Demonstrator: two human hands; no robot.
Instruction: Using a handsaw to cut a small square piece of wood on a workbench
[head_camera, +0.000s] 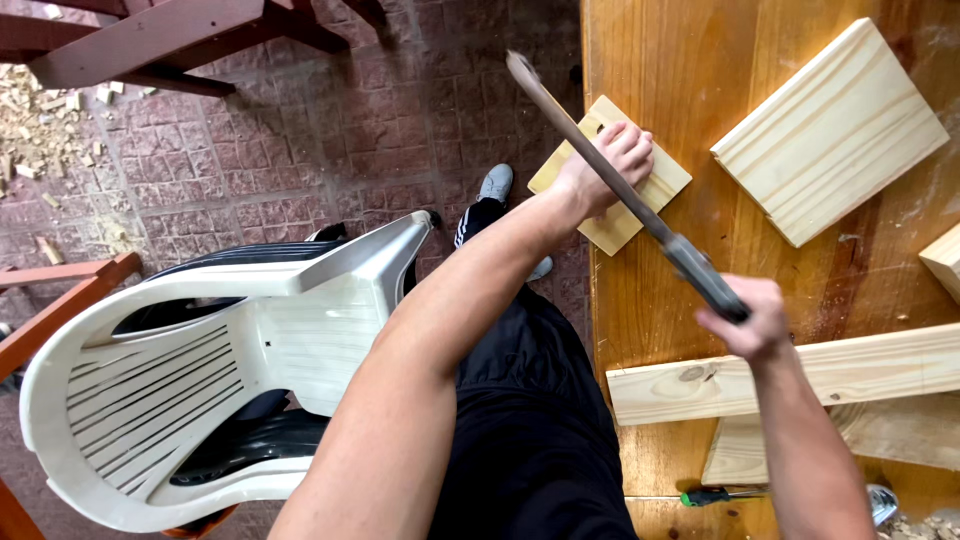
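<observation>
Pressing down on a small square wooden board (612, 190) at the desk's (690, 70) left edge, the left hand (610, 160) had its fingers (632, 148) curled together over the board's top. The right hand (748, 318) had its fingers wrapped tight around the dark handle of a handsaw (610, 180). The saw's long axis ran diagonally, its thin blade pointing far-left and crossing over the left hand. The board was pale, unfinished pine overhanging the desk.

Reddish brick floor (330, 130), white plastic chair (200, 370), varnished wooden table (680, 60).
</observation>
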